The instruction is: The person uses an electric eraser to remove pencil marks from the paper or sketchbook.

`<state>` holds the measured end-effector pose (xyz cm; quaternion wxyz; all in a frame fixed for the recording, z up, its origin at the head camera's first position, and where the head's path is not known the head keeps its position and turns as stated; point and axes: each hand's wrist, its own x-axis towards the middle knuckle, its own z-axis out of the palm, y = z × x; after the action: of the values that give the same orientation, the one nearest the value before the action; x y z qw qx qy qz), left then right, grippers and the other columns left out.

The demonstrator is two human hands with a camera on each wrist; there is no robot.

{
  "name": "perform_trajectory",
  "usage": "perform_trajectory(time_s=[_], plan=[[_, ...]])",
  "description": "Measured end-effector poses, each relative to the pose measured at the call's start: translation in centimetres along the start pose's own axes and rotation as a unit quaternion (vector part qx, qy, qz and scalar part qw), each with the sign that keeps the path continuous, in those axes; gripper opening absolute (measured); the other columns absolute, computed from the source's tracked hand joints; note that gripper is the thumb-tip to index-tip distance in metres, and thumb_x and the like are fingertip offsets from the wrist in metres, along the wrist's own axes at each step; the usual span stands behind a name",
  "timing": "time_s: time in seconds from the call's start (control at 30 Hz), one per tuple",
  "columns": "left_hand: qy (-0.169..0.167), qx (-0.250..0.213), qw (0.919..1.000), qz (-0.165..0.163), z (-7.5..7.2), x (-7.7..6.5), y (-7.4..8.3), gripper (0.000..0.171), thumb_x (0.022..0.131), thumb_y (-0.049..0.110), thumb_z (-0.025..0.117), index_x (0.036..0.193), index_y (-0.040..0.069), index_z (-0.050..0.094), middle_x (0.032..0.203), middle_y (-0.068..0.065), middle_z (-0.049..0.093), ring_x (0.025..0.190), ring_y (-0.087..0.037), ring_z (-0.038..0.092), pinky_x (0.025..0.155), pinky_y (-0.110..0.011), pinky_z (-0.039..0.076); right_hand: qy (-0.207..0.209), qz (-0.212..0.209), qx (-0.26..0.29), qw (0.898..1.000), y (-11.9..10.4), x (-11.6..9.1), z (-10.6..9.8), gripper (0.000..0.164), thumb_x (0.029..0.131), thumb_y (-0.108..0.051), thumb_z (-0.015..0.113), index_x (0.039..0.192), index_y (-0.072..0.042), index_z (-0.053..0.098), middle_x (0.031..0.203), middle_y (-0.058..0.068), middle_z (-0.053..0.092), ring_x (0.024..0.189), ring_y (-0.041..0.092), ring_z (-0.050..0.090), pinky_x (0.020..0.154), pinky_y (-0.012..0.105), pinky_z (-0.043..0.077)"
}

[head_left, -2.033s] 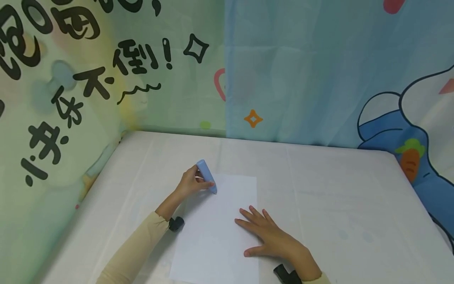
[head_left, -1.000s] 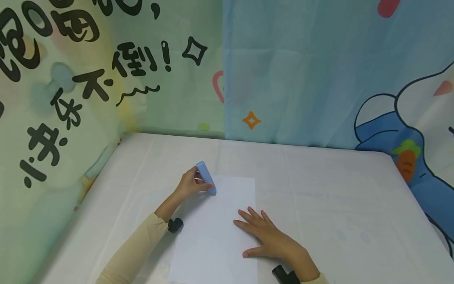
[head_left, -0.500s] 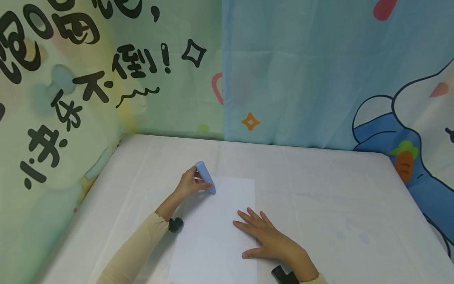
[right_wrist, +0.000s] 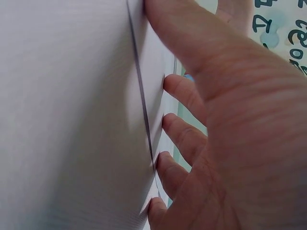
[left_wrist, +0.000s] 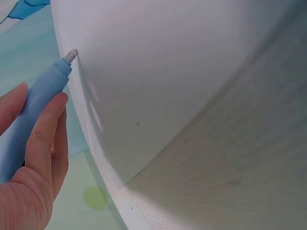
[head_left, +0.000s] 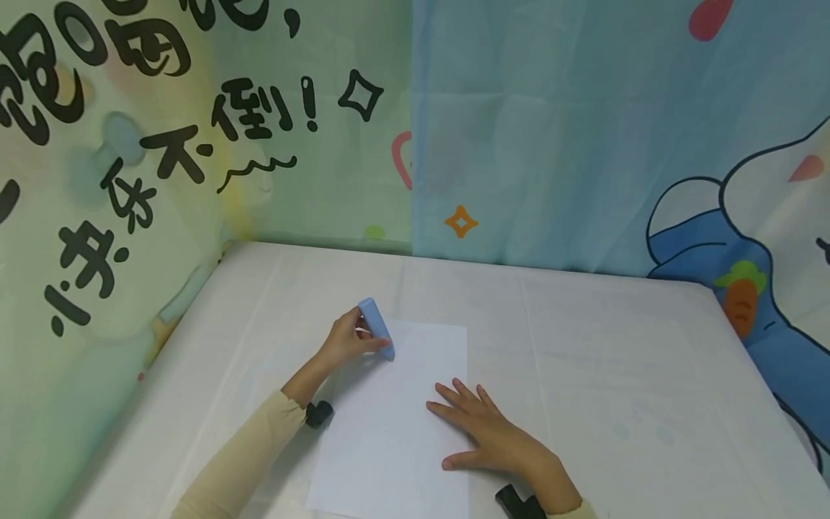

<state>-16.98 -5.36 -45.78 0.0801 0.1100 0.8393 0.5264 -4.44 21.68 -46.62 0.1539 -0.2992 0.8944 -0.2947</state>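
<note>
The left hand (head_left: 352, 340) pinches a light blue electric eraser (head_left: 376, 326) between thumb and fingers. It leans, with its lower end at the upper left part of a white paper sheet (head_left: 395, 425). In the left wrist view, the eraser's short pale grey tip (left_wrist: 71, 55) appears to meet the paper, and one small dark speck shows on the sheet. Fingers spread, the right hand (head_left: 489, 432) rests on the paper's right edge. Its fingertips touch the sheet in the right wrist view, where the thumb (right_wrist: 184, 36) is closest to the camera.
A white cloth covers the table (head_left: 616, 375) under the paper. Printed curtains (head_left: 551, 130) stand behind the table and along its left side. A black wrist camera (head_left: 320, 414) sits at the left wrist, and another black camera (head_left: 521, 502) at the right.
The left hand and the eraser have slid slightly down the paper, toward the person. Spread on the sheet, the right hand stays in place. The head view has shifted a little.
</note>
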Motion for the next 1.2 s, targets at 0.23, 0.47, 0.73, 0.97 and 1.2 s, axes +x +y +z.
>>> perform_trajectory(time_s=[0.23, 0.47, 0.73, 0.97, 1.2], plan=[[-0.010, -0.005, 0.9999, -0.005, -0.02, -0.49, 0.29, 0.044, 0.078, 0.003, 0.080, 0.111, -0.008, 0.053, 0.099, -0.021, 0.064, 0.086, -0.025, 0.064, 0.073, -0.030, 0.054, 0.007, -0.008, -0.004, 1.000, 0.22, -0.07, 0.16, 0.078, 0.082, -0.047, 0.073, 0.146, -0.015, 0.044, 0.157, 0.017, 0.029, 0.145, 0.043, 0.015, 0.119, 0.049, -0.005], [-0.009, 0.000, 1.0000, -0.004, 0.14, -0.47, 0.32, 0.045, 0.078, 0.003, 0.080, 0.112, -0.008, 0.053, 0.099, -0.021, 0.065, 0.085, -0.024, 0.063, 0.073, -0.030, 0.054, 0.009, -0.013, -0.001, 1.000, 0.31, -0.21, 0.13, 0.077, 0.082, -0.048, 0.072, 0.147, -0.015, 0.044, 0.157, 0.016, 0.029, 0.145, 0.042, 0.015, 0.118, 0.034, -0.013], [-0.001, -0.002, 1.0000, -0.002, 0.20, -0.11, 0.32, 0.044, 0.077, 0.002, 0.080, 0.111, -0.008, 0.052, 0.097, -0.021, 0.064, 0.082, -0.023, 0.063, 0.071, -0.028, 0.053, 0.008, -0.014, -0.001, 1.000, 0.36, -0.27, 0.19, 0.077, 0.082, -0.049, 0.071, 0.147, -0.016, 0.043, 0.158, 0.015, 0.029, 0.146, 0.042, 0.015, 0.118, 0.034, -0.013], [0.001, 0.004, 1.0000, 0.003, 0.02, -0.05, 0.12, 0.044, 0.078, 0.001, 0.079, 0.111, -0.009, 0.052, 0.100, -0.024, 0.064, 0.086, -0.029, 0.064, 0.074, -0.032, 0.055, 0.001, -0.011, 0.006, 1.000, 0.18, -0.25, 0.21, 0.078, 0.082, -0.048, 0.072, 0.147, -0.016, 0.043, 0.158, 0.015, 0.028, 0.146, 0.042, 0.014, 0.119, 0.037, -0.012], [-0.004, 0.003, 1.0000, -0.006, 0.07, -0.35, 0.23, 0.046, 0.077, 0.001, 0.080, 0.112, -0.009, 0.053, 0.100, -0.023, 0.064, 0.087, -0.028, 0.064, 0.074, -0.031, 0.054, 0.002, -0.007, 0.009, 1.000, -0.01, -0.34, -0.05, 0.078, 0.082, -0.047, 0.072, 0.146, -0.014, 0.044, 0.157, 0.017, 0.028, 0.145, 0.043, 0.014, 0.118, 0.037, -0.013]])
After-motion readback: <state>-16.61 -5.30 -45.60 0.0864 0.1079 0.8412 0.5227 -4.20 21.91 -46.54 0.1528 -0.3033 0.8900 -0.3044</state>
